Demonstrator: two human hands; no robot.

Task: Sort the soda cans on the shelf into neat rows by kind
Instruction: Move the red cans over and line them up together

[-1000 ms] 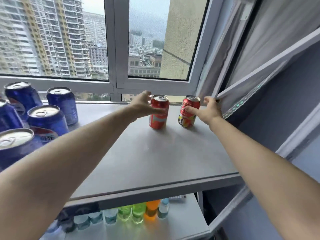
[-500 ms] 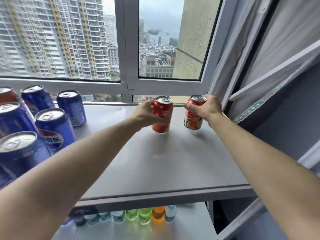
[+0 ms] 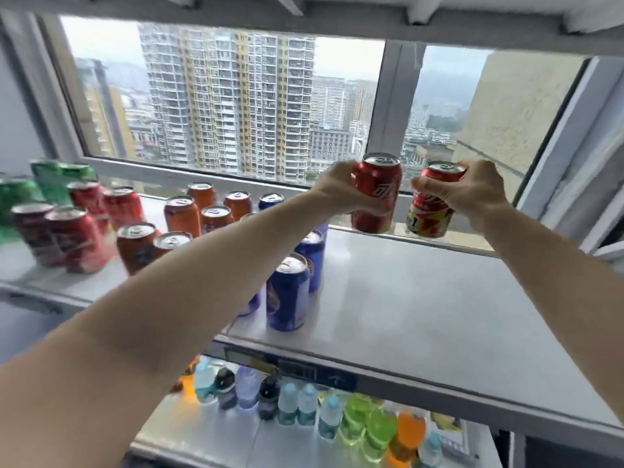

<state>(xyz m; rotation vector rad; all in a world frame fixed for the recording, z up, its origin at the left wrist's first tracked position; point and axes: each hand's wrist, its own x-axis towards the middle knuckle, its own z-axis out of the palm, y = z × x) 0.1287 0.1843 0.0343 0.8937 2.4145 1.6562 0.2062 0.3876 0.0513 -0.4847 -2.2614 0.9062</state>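
Note:
My left hand [image 3: 341, 194] grips a red cola can [image 3: 379, 194] and holds it up above the back of the grey shelf [image 3: 422, 298]. Beside it, my right hand [image 3: 472, 194] grips a red can with a yellow lower band [image 3: 429, 211], also lifted off the shelf. On the shelf to the left stand blue cans [image 3: 287, 292], orange cans [image 3: 182, 214], more red cans [image 3: 72, 238] and green cans [image 3: 50, 180] at the far left. My left forearm hides some of the blue cans.
A window frame [image 3: 388, 106] runs right behind the shelf. An upper shelf edge [image 3: 304, 21] hangs overhead. Below, a lower shelf carries coloured drink bottles [image 3: 371, 427]. A grey wall panel [image 3: 574, 157] closes the right side.
Both hands closed round the two red cans and lifted them off the shelf. My view swung left and pulled back, bringing the orange, red and green cans into sight.

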